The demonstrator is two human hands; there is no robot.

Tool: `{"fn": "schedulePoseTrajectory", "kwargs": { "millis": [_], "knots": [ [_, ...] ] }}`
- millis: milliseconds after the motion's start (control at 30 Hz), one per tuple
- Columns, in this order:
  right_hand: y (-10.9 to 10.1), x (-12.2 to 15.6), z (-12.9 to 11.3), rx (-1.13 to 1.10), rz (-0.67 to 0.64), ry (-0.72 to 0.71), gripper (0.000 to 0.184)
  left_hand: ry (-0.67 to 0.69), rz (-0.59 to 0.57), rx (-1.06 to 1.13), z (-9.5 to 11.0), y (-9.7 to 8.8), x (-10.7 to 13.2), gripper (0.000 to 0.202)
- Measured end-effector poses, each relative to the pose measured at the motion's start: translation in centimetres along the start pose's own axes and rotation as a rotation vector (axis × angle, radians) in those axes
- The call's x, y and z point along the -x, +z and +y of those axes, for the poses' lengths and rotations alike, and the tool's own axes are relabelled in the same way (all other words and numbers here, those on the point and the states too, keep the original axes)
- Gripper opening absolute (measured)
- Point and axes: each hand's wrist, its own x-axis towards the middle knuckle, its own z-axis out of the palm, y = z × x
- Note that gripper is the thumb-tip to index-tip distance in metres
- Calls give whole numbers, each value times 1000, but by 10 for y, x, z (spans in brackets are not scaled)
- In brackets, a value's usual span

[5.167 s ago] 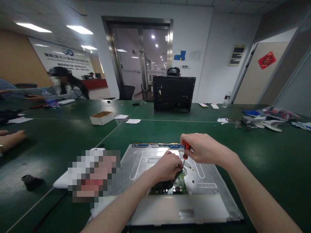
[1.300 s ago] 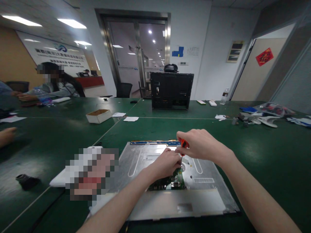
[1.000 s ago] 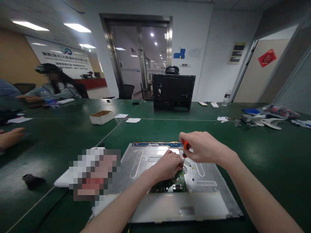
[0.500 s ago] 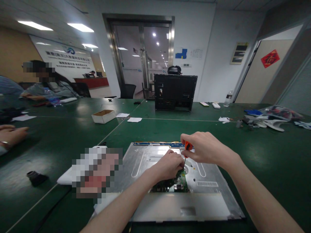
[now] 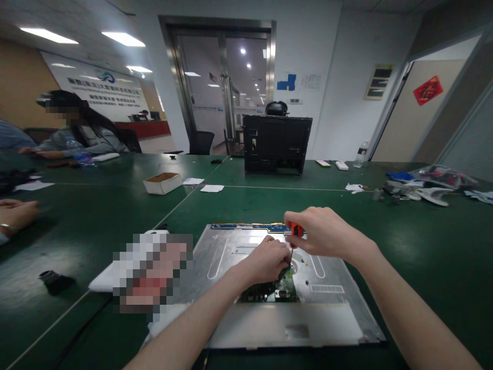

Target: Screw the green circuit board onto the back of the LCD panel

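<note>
A screwdriver [image 5: 296, 229] with an orange and black handle is in the grip of my right hand [image 5: 327, 232], its shaft pointing down at the green circuit board [image 5: 287, 287]. My left hand [image 5: 269, 258] is closed over the board, fingertips bent in beside the lower end of the shaft. What those fingers pinch, if anything, is hidden. Under both hands lies the silver metal back of a display panel [image 5: 327, 290], flat on the table. A blue circuit strip [image 5: 246, 227] runs along its far edge. The screwdriver tip is too small to make out clearly.
Left of the panel lies a white object [image 5: 102, 277], partly pixelated. Beyond are a black cap-like piece [image 5: 56, 282], an open box [image 5: 164, 184] and a black monitor housing [image 5: 275, 146]. Another person's hand [image 5: 17, 213] rests at the left. Bagged parts [image 5: 442, 177] lie far right.
The view has shifted slightly. Both hands stay at the board, and the right still holds the screwdriver, whose handle appears slightly turned.
</note>
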Motion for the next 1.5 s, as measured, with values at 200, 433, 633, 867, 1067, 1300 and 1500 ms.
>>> {"fn": "schedulePoseTrajectory", "kwargs": {
  "millis": [200,433,633,867,1067,1300,1500],
  "knots": [
    [-2,-3,-2,48,-29,40,20,1,-16,-3,0,-1,-2,11],
    [-1,0,-2,-3,0,-19,16,-2,-15,33,0,0,-2,11],
    [0,-3,-1,40,7,13,16,12,-4,17,0,1,-1,9],
    [-2,-1,-1,-4,-21,10,18,6,3,25,1,1,0,10],
    [-1,-3,-2,26,-20,26,10,-2,-3,12,2,0,0,10],
    [0,-1,-2,67,-7,31,20,5,11,14,2,0,0,9],
    [1,-2,-1,25,-6,5,10,1,-16,-8,1,0,-1,12]
  ]
}}
